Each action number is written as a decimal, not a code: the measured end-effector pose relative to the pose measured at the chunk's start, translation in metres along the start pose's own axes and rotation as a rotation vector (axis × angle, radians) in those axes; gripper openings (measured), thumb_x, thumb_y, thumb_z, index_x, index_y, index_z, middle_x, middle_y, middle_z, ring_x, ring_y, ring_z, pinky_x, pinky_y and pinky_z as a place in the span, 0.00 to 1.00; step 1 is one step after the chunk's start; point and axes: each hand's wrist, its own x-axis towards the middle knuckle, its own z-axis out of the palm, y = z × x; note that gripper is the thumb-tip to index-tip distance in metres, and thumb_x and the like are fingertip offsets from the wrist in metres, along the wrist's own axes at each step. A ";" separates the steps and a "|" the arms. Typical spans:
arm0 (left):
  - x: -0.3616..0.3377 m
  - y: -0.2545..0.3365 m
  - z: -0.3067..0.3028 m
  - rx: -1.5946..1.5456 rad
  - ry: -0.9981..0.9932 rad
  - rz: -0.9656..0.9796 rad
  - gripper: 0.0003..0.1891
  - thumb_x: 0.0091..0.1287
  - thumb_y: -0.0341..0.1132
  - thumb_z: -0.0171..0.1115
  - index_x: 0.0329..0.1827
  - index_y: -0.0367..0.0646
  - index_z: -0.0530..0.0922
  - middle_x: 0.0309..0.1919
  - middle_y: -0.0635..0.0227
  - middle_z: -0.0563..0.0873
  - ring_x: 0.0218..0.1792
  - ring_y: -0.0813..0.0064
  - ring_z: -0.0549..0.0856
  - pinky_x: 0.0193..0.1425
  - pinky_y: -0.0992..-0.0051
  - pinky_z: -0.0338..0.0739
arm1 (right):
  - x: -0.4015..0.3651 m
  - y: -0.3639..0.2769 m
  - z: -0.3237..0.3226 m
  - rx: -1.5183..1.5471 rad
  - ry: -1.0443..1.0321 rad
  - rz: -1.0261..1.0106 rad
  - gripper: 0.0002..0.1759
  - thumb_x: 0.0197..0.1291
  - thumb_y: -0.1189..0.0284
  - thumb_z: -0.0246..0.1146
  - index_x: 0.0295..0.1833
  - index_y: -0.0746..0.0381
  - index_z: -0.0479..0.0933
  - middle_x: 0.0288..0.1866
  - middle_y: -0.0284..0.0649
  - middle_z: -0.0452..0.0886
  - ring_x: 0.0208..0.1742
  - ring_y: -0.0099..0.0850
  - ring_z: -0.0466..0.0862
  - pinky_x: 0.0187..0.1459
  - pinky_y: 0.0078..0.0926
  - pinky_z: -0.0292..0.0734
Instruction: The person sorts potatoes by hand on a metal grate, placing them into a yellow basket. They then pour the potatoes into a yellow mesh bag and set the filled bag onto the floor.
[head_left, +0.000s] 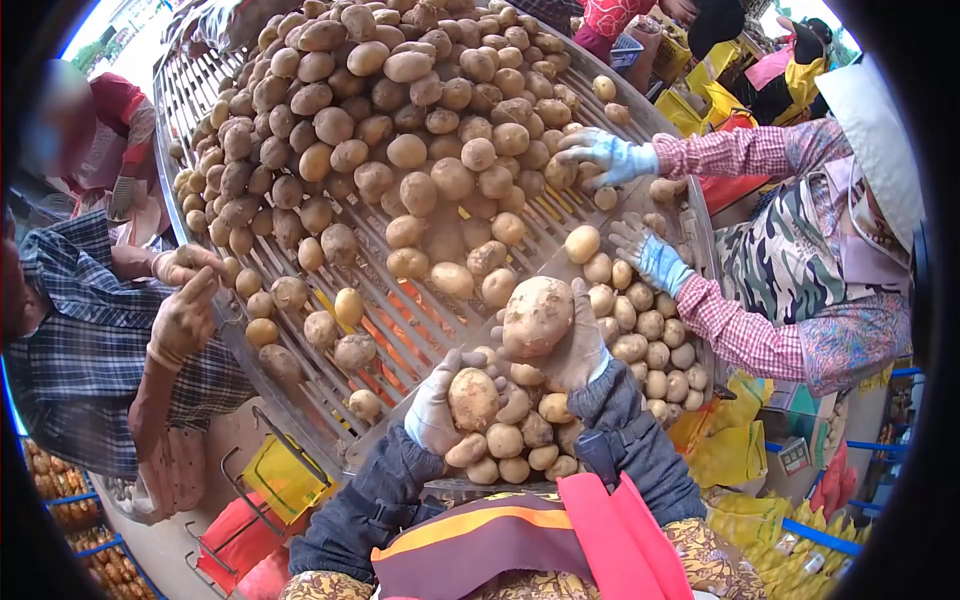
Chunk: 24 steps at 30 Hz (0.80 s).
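My right hand (pixel 583 350), in a pale glove, is closed around a large, dirt-speckled potato (pixel 538 316) above the front of the slatted table. Lower and to the left, my left hand (pixel 430 408), in a white glove, grips a round potato (pixel 473 400) from its left side. Just under both hands lies a group of smaller potatoes (pixel 505 440) at the table's near edge. Some of the fingers are hidden behind the potatoes they hold.
A big heap of potatoes (pixel 400 110) covers the far part of the slatted metal table (pixel 390 335). On the right, a co-worker's gloved hands (pixel 650 255) reach over it; another person's hands (pixel 185 300) are at the left edge. Yellow bags (pixel 735 455) stand at the lower right.
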 end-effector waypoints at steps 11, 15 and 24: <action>-0.053 -0.014 -0.003 0.379 -0.101 0.022 0.35 0.70 0.55 0.57 0.74 0.47 0.59 0.48 0.59 0.82 0.45 0.60 0.87 0.50 0.61 0.85 | -0.040 0.083 0.026 0.178 0.176 -0.162 0.40 0.66 0.36 0.47 0.64 0.62 0.69 0.57 0.46 0.78 0.58 0.41 0.79 0.63 0.45 0.74; -0.063 -0.014 -0.029 0.339 -0.109 -0.081 0.34 0.71 0.59 0.53 0.71 0.46 0.63 0.53 0.58 0.82 0.45 0.64 0.87 0.50 0.60 0.85 | -0.039 0.109 0.023 -0.301 0.271 -0.203 0.34 0.68 0.42 0.53 0.60 0.62 0.73 0.50 0.40 0.81 0.53 0.31 0.80 0.56 0.34 0.78; -0.090 0.001 -0.047 0.531 -0.193 0.290 0.43 0.69 0.50 0.62 0.78 0.48 0.47 0.70 0.57 0.66 0.66 0.65 0.73 0.66 0.62 0.74 | -0.032 0.123 0.058 -1.264 0.012 -0.632 0.21 0.66 0.63 0.65 0.57 0.66 0.77 0.57 0.38 0.77 0.57 0.24 0.77 0.58 0.23 0.74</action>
